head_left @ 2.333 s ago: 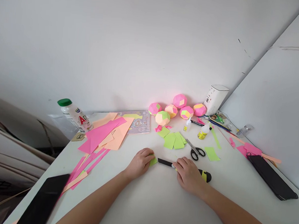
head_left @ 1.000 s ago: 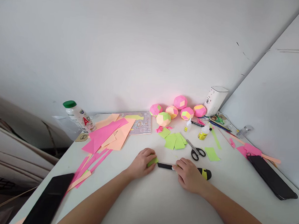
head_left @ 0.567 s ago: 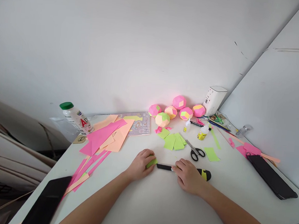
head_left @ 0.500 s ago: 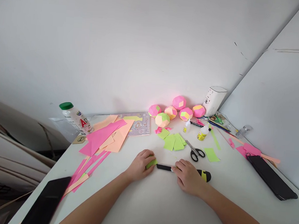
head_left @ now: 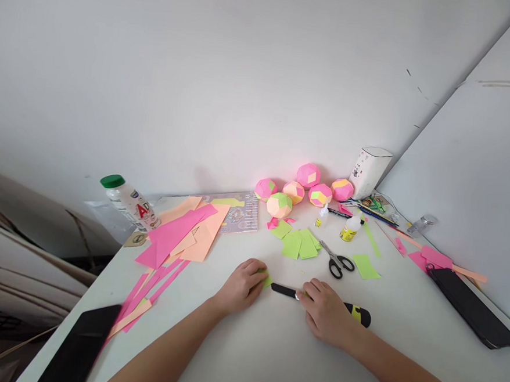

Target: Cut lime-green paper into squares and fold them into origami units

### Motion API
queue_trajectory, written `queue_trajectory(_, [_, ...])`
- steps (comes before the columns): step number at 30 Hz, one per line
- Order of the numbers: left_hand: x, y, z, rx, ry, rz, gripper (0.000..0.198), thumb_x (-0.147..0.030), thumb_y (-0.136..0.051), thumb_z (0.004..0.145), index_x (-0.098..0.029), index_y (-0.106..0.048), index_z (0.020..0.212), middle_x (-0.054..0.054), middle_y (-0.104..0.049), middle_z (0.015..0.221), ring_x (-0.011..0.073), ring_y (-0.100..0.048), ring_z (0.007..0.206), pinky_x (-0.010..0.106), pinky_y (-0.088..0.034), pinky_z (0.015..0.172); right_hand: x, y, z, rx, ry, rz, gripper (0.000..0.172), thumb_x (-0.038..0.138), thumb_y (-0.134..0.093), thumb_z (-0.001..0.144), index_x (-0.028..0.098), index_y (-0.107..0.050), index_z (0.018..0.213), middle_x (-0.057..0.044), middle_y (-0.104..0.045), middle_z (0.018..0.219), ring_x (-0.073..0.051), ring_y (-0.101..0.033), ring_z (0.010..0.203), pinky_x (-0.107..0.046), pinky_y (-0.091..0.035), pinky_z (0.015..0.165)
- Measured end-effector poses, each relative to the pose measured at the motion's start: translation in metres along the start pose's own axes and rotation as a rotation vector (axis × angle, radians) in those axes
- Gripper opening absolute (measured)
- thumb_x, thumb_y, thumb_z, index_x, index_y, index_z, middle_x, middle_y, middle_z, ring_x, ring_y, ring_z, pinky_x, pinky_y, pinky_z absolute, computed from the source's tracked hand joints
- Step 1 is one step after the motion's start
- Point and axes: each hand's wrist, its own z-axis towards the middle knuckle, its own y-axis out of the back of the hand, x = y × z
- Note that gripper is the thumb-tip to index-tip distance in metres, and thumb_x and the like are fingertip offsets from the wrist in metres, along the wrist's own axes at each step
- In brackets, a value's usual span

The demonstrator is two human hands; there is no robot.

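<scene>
My left hand is closed on a small piece of lime-green paper, most of it hidden by the fingers. My right hand grips a utility knife with a black and yellow-green handle. Its black blade points left, the tip close beside the paper's edge; I cannot tell whether they touch. Behind the hands lie several cut green paper pieces and black-handled scissors, partly opened. Another green piece rests right of the scissors.
Several faceted paper balls stand by the wall, with two small glue bottles in front. Pink and orange sheets, a white bottle and a dark tablet-like slab are at left. A black pouch lies at right.
My right hand and the knife have shifted slightly right and nearer to me. The left hand still holds the green paper, now turned a little. The whole view has shifted slightly.
</scene>
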Motion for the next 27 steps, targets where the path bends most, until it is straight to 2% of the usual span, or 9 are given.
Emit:
queue_trajectory(8, [-0.0044, -0.0051, 0.0011, -0.009, -0.003, -0.006, 0.023, -0.009, -0.042, 0.086, -0.018, -0.063, 0.086, 0.009, -0.059, 0.097, 0.0189, -0.053, 0.092, 0.034, -0.048, 0.082, 0.0085, 0.0010, -0.0032, 0.018, 0.009, 0.016, 0.039, 0.004, -0.046, 0.074, 0.006, -0.059, 0.110, -0.013, -0.056, 0.091, -0.023, -0.047, 0.081, -0.036, -0.044, 0.070])
queue_trajectory(15, [-0.0063, -0.0084, 0.0012, -0.001, 0.003, 0.001, 0.021, -0.011, -0.044, 0.086, -0.018, -0.063, 0.086, 0.009, -0.059, 0.099, 0.0198, -0.053, 0.094, 0.035, -0.048, 0.082, 0.0107, 0.0021, -0.0027, 0.020, -0.002, 0.009, 0.039, 0.005, -0.046, 0.075, 0.006, -0.058, 0.112, -0.014, -0.056, 0.093, -0.024, -0.046, 0.082, -0.037, -0.045, 0.070])
queue_trajectory(23, [-0.0067, -0.0047, 0.0000, 0.054, 0.082, 0.024, 0.015, -0.012, -0.046, 0.084, -0.018, -0.059, 0.078, 0.009, -0.056, 0.103, 0.0215, -0.052, 0.100, 0.035, -0.049, 0.079, 0.0104, 0.0039, -0.0042, 0.026, -0.008, 0.000, 0.038, 0.004, -0.047, 0.074, 0.006, -0.059, 0.111, -0.014, -0.056, 0.093, -0.024, -0.047, 0.083, -0.036, -0.045, 0.069])
queue_trajectory(27, [-0.0080, -0.0015, 0.0017, 0.074, 0.077, 0.014, 0.018, -0.012, -0.046, 0.085, -0.018, -0.059, 0.074, 0.009, -0.055, 0.103, 0.0211, -0.051, 0.098, 0.034, -0.049, 0.079, 0.0108, 0.0051, -0.0037, 0.041, -0.012, -0.009, 0.038, 0.004, -0.047, 0.074, 0.006, -0.059, 0.110, -0.014, -0.057, 0.093, -0.024, -0.048, 0.083, -0.037, -0.045, 0.070])
